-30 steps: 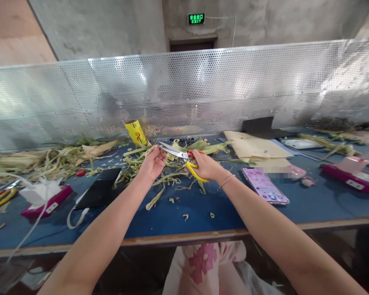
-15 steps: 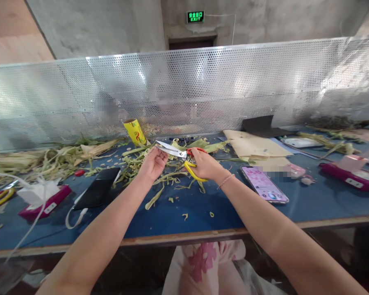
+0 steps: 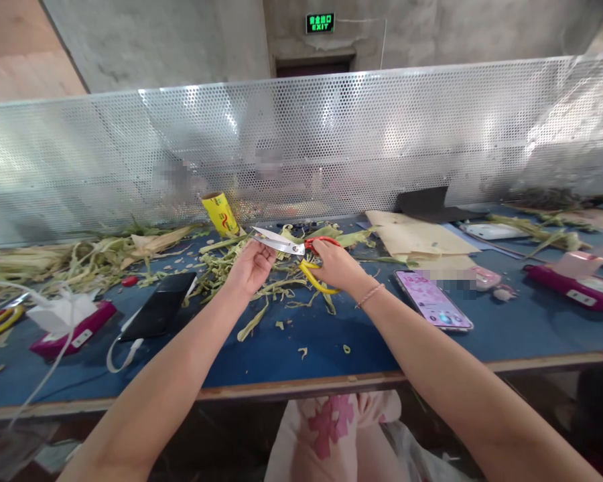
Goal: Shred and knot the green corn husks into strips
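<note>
My right hand (image 3: 338, 266) grips a pair of scissors (image 3: 295, 248) with one red and one yellow handle loop. The steel blades point left, slightly parted, and pass just over the fingertips of my left hand (image 3: 252, 269). That hand is palm up with its fingers curled in; what they pinch, if anything, is too small or hidden to name. Under and behind both hands lies a tangle of pale green, husk-like plant strips (image 3: 221, 264). A few small cut scraps (image 3: 303, 352) are scattered on the blue tabletop (image 3: 291, 368) in front.
A yellow cardboard tube (image 3: 220, 214) leans behind the strips. A black phone (image 3: 158, 306) and a purple power block (image 3: 73, 329) with cables lie left, a lit phone (image 3: 433, 300) right. Brown paper sheets (image 3: 422, 237) lie behind it. A perforated metal screen (image 3: 301, 147) bounds the back.
Both hands stay almost in place. The scissors have turned slightly in my right hand, and more of the red loop shows.
</note>
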`<action>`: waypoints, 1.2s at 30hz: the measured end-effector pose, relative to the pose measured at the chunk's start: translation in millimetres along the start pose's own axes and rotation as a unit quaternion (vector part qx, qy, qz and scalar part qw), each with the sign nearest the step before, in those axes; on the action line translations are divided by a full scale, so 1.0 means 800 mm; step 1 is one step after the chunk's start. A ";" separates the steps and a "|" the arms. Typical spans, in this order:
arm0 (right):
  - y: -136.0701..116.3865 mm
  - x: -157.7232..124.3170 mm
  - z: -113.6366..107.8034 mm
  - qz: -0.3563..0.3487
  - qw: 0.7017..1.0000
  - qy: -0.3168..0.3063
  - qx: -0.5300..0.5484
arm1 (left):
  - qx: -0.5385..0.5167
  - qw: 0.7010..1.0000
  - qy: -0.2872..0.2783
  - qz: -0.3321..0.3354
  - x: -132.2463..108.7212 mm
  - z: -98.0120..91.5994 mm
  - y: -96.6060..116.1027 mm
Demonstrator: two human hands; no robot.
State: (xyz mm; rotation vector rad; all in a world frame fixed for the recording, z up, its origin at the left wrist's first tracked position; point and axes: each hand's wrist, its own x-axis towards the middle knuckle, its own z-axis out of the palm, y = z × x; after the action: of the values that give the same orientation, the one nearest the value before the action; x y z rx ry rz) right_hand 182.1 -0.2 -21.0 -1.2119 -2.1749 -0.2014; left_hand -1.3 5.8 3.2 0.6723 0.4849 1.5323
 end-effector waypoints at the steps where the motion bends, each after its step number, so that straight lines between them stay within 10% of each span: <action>1: 0.001 0.001 0.000 0.005 1.000 0.002 0.004 | -0.002 1.000 -0.003 0.002 0.000 0.000 0.000; 24: 0.020 0.005 0.003 0.138 0.990 -0.017 -0.005 | -0.027 0.999 -0.001 -0.019 0.001 -0.003 0.002; 36: 0.064 -0.001 0.006 0.274 0.947 -0.150 -0.072 | 0.062 0.998 0.018 -0.010 0.008 -0.012 -0.003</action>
State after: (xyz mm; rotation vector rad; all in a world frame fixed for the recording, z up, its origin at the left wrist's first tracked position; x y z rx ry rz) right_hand 221.2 30.2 -33.9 -1.9857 -1.9918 0.0662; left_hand -6.0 13.5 -4.6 0.7339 0.6166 1.5072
